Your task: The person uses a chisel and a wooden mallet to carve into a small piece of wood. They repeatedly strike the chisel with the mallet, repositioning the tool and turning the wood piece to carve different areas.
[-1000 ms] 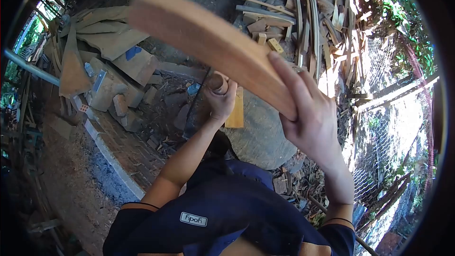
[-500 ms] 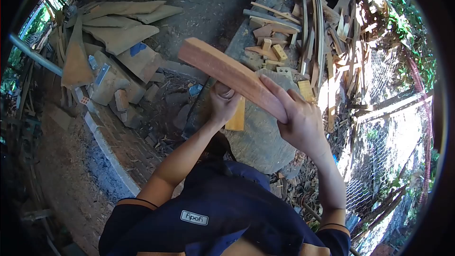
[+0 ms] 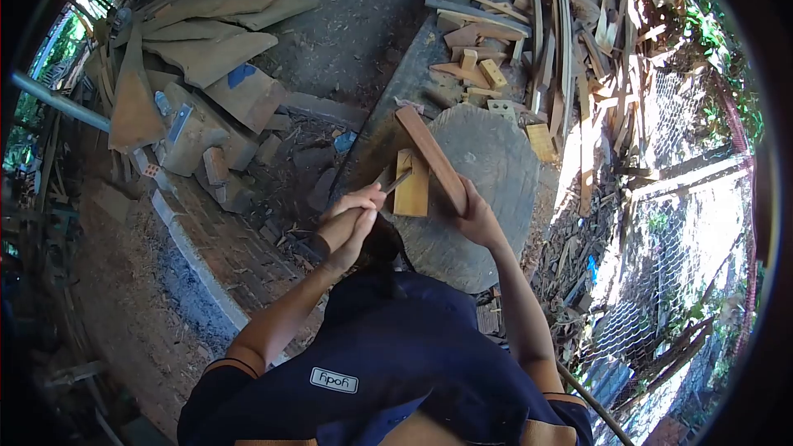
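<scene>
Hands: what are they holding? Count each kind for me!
Reddish wooden slat: 1, in the right hand
Wooden-handled blade tool: 1, in the left hand
Total: 2

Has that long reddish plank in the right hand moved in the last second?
Yes. The plank in the right hand has dropped from high near the camera down to the round stump.
</scene>
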Demonstrator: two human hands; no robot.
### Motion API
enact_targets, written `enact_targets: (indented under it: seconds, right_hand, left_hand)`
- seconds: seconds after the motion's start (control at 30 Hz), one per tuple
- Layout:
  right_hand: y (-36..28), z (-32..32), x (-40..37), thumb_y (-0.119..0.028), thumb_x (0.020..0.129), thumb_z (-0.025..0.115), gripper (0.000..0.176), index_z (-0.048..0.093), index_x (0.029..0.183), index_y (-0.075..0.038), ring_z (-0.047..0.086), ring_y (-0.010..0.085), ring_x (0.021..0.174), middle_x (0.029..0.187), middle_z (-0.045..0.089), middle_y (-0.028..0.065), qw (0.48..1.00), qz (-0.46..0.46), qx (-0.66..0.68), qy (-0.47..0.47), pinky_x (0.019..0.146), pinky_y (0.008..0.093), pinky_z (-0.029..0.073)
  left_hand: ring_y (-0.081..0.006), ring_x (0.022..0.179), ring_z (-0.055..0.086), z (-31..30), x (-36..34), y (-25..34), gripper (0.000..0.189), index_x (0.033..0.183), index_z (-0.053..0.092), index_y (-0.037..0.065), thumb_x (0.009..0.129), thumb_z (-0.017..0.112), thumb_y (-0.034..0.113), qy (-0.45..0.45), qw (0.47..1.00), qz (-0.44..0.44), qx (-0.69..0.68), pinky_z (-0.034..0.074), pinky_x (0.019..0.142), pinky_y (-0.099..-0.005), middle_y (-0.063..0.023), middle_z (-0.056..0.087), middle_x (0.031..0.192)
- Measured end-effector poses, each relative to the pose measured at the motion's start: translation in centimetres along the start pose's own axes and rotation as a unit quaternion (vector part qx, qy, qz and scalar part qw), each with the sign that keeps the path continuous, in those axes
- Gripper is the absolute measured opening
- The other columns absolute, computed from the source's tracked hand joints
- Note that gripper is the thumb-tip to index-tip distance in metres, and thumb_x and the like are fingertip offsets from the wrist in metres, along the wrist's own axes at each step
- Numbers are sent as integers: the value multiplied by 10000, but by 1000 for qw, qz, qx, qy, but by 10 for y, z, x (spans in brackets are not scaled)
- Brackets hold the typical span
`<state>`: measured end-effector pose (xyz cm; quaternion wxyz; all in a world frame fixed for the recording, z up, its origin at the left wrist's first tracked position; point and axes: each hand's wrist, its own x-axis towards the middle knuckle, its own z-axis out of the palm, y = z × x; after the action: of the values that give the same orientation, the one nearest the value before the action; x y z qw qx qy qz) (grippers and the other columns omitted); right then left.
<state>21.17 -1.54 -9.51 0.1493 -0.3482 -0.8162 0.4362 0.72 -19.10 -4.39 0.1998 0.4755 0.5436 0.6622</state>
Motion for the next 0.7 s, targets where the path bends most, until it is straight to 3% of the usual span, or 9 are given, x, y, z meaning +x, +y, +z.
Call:
enact_targets:
  seconds: [0.07,0.13,0.2,0.23,0.3,0.47,0.57,0.67,0.7]
  right_hand:
    - [-2,-2,-3,-68,716,624,803,362,1470,-161,584,420,1176,1196,633,252,999,31,18,-6,977,458,467]
    - [-6,-1,-5,-41,704,609,803,364,1466,-99,557,401,1237,1229,611,259,997,62,36,-19,1013,420,443]
    - [-3,0,-5,-45,703,606,804,366,1468,-109,559,411,1227,1229,613,257,997,70,25,-10,1008,431,446]
    - [0,2,-6,-45,703,606,804,366,1468,-109,559,411,1227,1229,613,257,997,71,25,-10,1008,431,446]
    - [3,5,-6,-93,718,629,812,353,1467,-243,608,446,1108,1147,655,249,998,55,-9,10,920,510,485]
    - [-9,6,-11,-111,712,614,807,350,1465,-232,611,457,1080,1127,657,254,994,99,-35,14,898,523,489]
    - [-13,1,-12,-126,711,608,798,356,1464,-203,607,466,1075,1121,653,267,993,109,-33,15,894,518,489]
    - [-7,6,-10,-118,707,613,807,354,1463,-224,621,453,1059,1112,666,241,994,107,-32,17,891,517,495]
    - [-6,6,-10,-112,702,620,820,349,1464,-248,632,440,1049,1108,676,218,994,99,-34,24,889,519,500]
  left_hand:
    - [-280,1227,569,-7,7,-8,89,1028,518,31,940,505,36,35,993,-87,-71,384,1104,-438,-173,652,1134]
    - [-231,1041,642,-7,33,-10,97,1023,515,22,934,554,30,93,975,-114,-165,448,1050,-412,-136,654,985]
    - [-181,866,625,0,68,-8,127,992,485,48,910,579,24,119,956,-106,-244,490,953,-398,-79,590,859]
    - [-181,866,625,4,83,-3,127,992,485,48,910,579,24,118,956,-107,-245,490,953,-398,-79,590,859]
    - [-141,739,574,15,108,7,165,974,473,64,889,601,5,112,935,-75,-329,499,836,-377,-58,549,820]
    - [-120,603,531,43,131,14,188,949,464,67,887,622,-14,130,943,-61,-301,495,655,-329,-26,517,707]
    - [-106,496,468,42,125,5,175,899,466,69,905,634,19,156,947,-79,-271,428,496,-296,-9,478,631]
    - [-120,509,459,34,118,-7,160,973,450,118,941,590,49,160,953,-76,-244,408,530,-312,-4,472,637]
    - [-100,498,442,35,118,-5,187,884,447,84,918,623,32,191,945,-70,-257,401,498,-293,-1,463,629]
